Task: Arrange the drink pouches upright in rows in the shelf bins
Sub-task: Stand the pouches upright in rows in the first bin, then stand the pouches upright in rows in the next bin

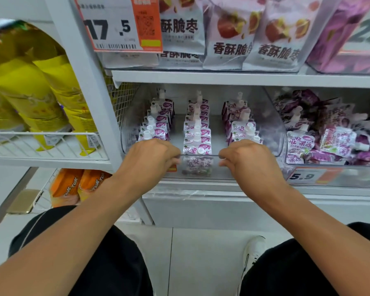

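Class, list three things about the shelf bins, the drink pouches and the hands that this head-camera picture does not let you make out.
1. Fingertips of the left hand and right hand: curled over the clear bin front rim.
2. Rear pouches in the three rows: hidden behind front ones, too small to count.
3. Right bin's jumbled pouches: cut off by the right edge.

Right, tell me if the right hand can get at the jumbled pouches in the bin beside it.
Probably yes: the right hand grips the clear bin's front rim, and the jumbled pouches lie just right of it, open on top.
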The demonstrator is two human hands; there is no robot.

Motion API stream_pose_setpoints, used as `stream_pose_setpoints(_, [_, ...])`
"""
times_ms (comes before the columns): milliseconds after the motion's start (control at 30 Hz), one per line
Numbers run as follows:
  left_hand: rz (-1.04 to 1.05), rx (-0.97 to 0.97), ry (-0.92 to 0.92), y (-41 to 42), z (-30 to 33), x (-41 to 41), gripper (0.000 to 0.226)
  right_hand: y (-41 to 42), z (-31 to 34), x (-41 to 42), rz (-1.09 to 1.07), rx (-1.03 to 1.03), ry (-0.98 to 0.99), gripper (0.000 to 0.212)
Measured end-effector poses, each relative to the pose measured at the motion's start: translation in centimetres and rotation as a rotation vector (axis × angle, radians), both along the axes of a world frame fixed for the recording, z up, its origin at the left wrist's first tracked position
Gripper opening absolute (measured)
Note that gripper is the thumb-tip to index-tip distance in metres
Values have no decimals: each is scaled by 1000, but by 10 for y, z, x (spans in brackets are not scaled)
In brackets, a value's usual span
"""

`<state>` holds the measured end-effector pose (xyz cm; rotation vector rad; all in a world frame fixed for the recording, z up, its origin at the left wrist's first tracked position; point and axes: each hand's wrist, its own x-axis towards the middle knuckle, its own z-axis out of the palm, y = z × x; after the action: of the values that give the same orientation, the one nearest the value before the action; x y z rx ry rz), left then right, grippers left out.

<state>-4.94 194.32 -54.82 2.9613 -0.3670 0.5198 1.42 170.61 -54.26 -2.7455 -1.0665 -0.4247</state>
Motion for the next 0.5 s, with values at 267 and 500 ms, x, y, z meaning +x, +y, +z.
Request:
stream_pose_setpoints(267, [37,16,78,-3,-14,1,19,-4,-13,-2,-21,-33,25,33])
stream_pose_setpoints(500, [192,165,146,-42,36,-17,51,-33,24,-23,-5,-8,32,22])
